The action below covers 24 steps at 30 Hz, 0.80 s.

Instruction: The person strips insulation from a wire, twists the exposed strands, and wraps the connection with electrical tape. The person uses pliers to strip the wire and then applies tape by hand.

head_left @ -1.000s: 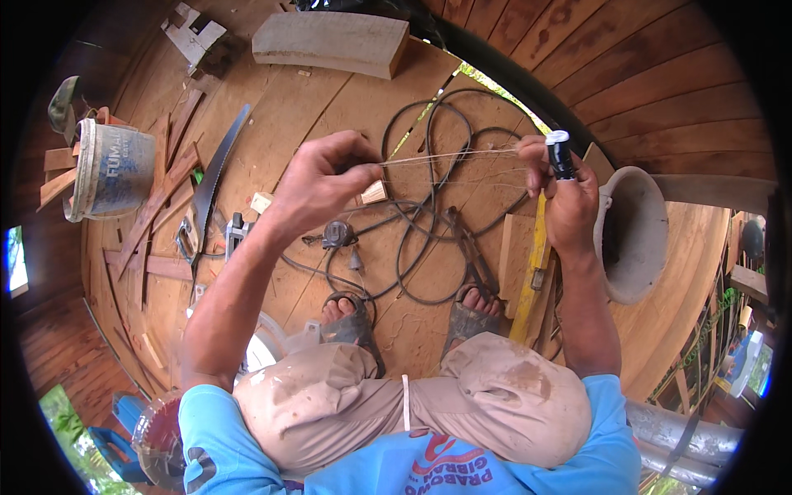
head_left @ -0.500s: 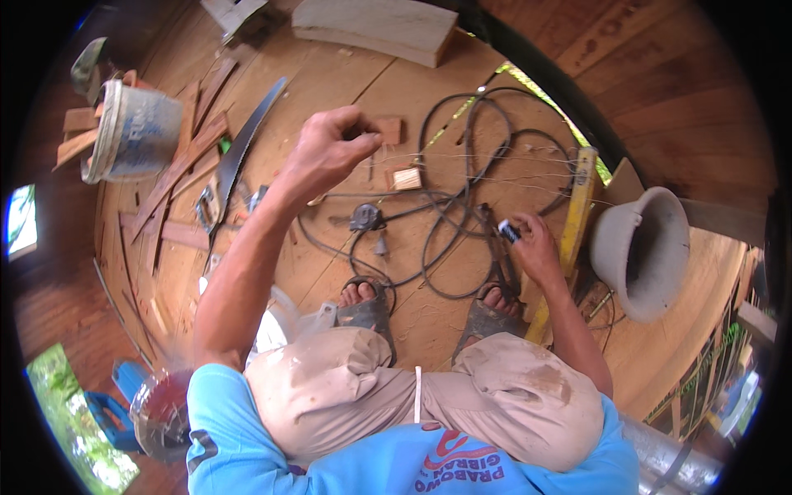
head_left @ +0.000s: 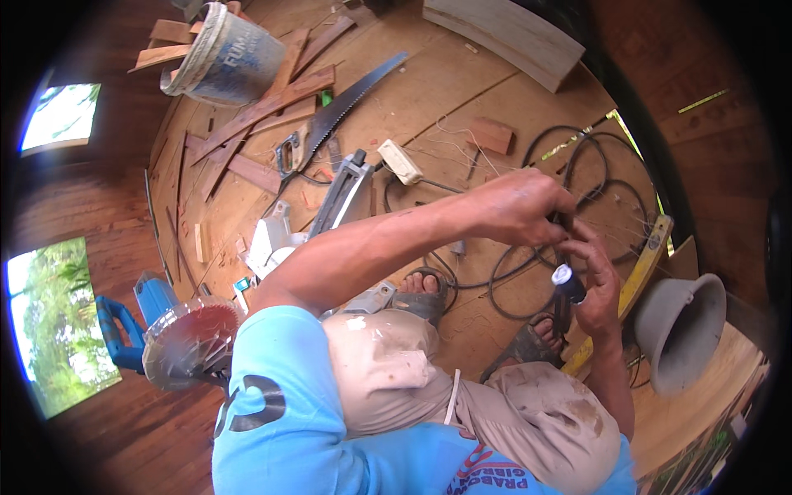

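My left hand [head_left: 532,208] reaches across to the right, fingers closed in a pinch and touching the fingertips of my right hand. What lies between those fingertips is too small to make out. My right hand [head_left: 602,289] curls around a small black cylinder [head_left: 569,285] with a white end. Thin pale string [head_left: 450,128] lies in loose loops beyond my left wrist. Below the hands, a dark long-handled tool [head_left: 562,318] shows in part beside my right sandal.
Black cable [head_left: 606,169] coils on the board floor. A yellow spirit level [head_left: 652,252] and a grey basin [head_left: 676,330] stand at right. On the left are a handsaw [head_left: 351,107], wood strips, a bucket [head_left: 239,62] of offcuts and a circular saw [head_left: 194,338]. A timber beam [head_left: 511,37] lies far off.
My left hand has moved right and down to meet my right hand; before, it was held apart with string stretched near it. The view has turned, shifting the surroundings.
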Each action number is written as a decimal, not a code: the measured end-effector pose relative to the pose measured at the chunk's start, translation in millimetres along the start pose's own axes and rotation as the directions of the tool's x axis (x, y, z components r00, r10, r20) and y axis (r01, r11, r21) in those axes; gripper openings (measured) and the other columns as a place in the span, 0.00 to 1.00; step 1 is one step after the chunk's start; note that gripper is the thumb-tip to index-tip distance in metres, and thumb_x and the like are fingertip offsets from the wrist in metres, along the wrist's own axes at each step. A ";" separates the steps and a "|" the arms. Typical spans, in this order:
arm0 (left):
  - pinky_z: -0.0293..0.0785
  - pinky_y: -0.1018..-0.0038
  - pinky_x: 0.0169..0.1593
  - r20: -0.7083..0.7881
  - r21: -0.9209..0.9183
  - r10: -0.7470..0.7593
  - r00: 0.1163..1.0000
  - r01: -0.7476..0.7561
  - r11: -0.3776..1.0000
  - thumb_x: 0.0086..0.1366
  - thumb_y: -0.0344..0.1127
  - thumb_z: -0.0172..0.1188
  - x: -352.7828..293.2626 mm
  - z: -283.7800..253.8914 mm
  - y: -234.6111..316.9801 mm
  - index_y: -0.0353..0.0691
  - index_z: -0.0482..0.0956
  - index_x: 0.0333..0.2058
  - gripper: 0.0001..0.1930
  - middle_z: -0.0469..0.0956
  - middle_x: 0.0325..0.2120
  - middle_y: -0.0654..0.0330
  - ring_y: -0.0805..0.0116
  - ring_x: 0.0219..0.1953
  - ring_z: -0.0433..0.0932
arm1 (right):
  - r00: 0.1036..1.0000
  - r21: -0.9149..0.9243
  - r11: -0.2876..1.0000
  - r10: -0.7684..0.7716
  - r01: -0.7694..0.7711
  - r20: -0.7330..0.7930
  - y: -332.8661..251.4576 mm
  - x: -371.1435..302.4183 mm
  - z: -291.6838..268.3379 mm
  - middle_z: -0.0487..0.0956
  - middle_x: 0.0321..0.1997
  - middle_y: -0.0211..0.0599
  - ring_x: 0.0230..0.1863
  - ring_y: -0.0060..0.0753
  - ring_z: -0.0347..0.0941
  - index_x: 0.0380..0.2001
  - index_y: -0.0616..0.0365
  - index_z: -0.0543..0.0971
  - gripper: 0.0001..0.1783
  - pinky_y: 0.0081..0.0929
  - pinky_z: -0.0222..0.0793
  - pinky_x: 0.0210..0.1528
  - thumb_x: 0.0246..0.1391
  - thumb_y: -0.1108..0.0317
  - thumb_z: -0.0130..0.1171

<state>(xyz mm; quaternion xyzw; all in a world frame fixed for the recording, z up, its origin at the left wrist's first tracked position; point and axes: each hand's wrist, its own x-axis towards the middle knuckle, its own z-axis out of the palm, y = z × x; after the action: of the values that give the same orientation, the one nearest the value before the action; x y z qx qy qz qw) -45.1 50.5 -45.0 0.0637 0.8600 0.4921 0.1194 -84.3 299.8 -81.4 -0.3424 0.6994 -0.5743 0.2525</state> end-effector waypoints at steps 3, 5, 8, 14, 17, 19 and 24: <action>0.77 0.59 0.38 -0.032 -0.023 0.049 0.998 -0.050 0.998 0.62 0.37 0.67 0.8 -4.8 0.2 0.37 0.87 0.39 0.11 0.85 0.28 0.49 0.51 0.32 0.85 | 0.973 0.300 0.928 0.229 -0.220 0.006 7.4 2.7 1.2 0.82 0.44 0.37 0.38 0.25 0.77 0.41 0.66 0.82 0.10 0.23 0.73 0.43 0.60 0.75 0.55; 0.77 0.59 0.38 -0.046 -0.031 0.041 0.998 -0.043 0.999 0.62 0.36 0.67 -2.2 -8.9 -3.6 0.37 0.87 0.39 0.11 0.85 0.28 0.49 0.51 0.32 0.85 | 0.968 0.387 0.900 0.242 -0.200 -0.063 16.2 -4.7 -4.4 0.81 0.39 0.36 0.32 0.22 0.73 0.37 0.64 0.82 0.09 0.22 0.69 0.37 0.62 0.74 0.52; 0.77 0.60 0.39 -0.045 -0.031 -0.010 0.999 0.009 0.999 0.63 0.36 0.67 -6.3 -17.3 -15.2 0.37 0.87 0.40 0.10 0.86 0.31 0.50 0.54 0.34 0.85 | 0.946 0.465 0.870 0.274 -0.167 -0.174 28.3 -16.5 -16.6 0.80 0.36 0.37 0.28 0.21 0.70 0.32 0.63 0.81 0.11 0.22 0.66 0.33 0.64 0.73 0.50; 0.77 0.66 0.41 -0.091 0.000 -0.161 0.983 0.161 0.987 0.66 0.36 0.68 -9.4 -32.7 -35.5 0.36 0.87 0.41 0.10 0.85 0.31 0.54 0.63 0.35 0.83 | 0.927 0.524 0.849 0.253 -0.076 -0.276 38.6 -23.6 -38.0 0.80 0.35 0.39 0.28 0.23 0.70 0.33 0.64 0.81 0.11 0.23 0.67 0.33 0.64 0.73 0.49; 0.77 0.64 0.41 -0.129 -0.004 -0.206 0.970 0.207 0.978 0.66 0.38 0.68 -13.1 -39.3 -38.1 0.36 0.87 0.40 0.11 0.84 0.32 0.53 0.61 0.35 0.83 | 0.902 0.515 0.845 0.326 -0.144 -0.282 38.1 -23.7 -41.9 0.81 0.35 0.37 0.29 0.24 0.72 0.33 0.62 0.82 0.12 0.23 0.68 0.33 0.65 0.72 0.50; 0.77 0.62 0.43 -0.129 -0.036 -0.229 0.965 0.226 0.973 0.65 0.39 0.68 -10.7 -40.3 -40.6 0.35 0.86 0.40 0.12 0.85 0.33 0.51 0.57 0.36 0.84 | 0.893 0.508 0.849 0.333 -0.145 -0.301 37.1 -24.6 -44.9 0.81 0.35 0.37 0.29 0.24 0.72 0.34 0.61 0.82 0.12 0.23 0.68 0.34 0.65 0.71 0.50; 0.75 0.66 0.41 -0.105 -0.070 -0.330 0.938 0.324 0.944 0.67 0.38 0.67 -12.1 -42.4 -44.4 0.34 0.86 0.42 0.12 0.83 0.30 0.55 0.68 0.34 0.80 | 0.904 0.578 0.808 0.329 -0.119 -0.274 39.1 -20.7 -48.8 0.80 0.34 0.41 0.28 0.25 0.71 0.32 0.63 0.81 0.11 0.23 0.68 0.32 0.67 0.70 0.53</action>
<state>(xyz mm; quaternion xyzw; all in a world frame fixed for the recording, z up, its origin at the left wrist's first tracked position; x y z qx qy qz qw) -44.5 -10.0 -60.9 -0.1114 0.8510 0.4903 0.1513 -114.9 350.6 -110.0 -0.0579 0.5756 -0.7683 0.2740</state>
